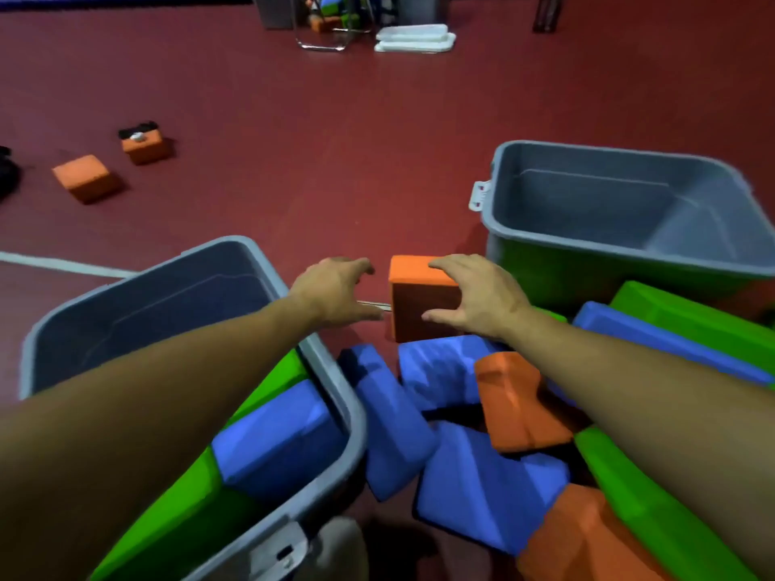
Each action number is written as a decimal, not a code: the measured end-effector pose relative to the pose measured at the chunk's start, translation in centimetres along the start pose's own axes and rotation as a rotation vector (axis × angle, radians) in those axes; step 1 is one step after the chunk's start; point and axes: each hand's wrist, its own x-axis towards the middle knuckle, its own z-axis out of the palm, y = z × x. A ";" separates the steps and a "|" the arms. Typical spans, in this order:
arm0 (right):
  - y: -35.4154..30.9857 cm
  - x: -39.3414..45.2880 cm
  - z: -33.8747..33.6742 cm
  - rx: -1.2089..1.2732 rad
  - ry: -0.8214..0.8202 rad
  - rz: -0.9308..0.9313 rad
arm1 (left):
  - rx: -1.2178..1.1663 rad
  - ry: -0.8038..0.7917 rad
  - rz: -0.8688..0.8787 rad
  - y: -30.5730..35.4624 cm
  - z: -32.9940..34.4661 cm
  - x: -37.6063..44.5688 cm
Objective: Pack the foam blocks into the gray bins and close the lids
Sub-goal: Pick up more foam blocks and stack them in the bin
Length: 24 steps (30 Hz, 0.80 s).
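**Both hands at the orange block**

We take the orange foam block (pixel 421 297) standing on the red floor (pixel 293 140) as our landmark. Our right hand (pixel 478 295) grips it, fingers (pixel 444 264) curled over its top edge, thumb on its near face. Our left hand (pixel 335 293) hovers just left of it, fingers apart, holding nothing. Left of the block sits a gray bin (pixel 268 262) holding green and blue blocks; behind it to the right stands the second gray bin (pixel 587 245). Nearer us lies a loose pile of blocks (pixel 461 475).
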 end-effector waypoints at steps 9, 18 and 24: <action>9.0 -2.4 2.4 -0.010 -0.108 0.267 | 0.063 -0.114 0.095 7.2 5.1 9.6; 10.2 -2.1 6.5 -0.176 -0.246 0.459 | 0.169 -0.009 -0.040 8.7 10.0 11.6; 10.4 -2.1 7.3 -0.286 -0.257 0.475 | 0.180 -0.007 -0.040 7.2 10.0 10.9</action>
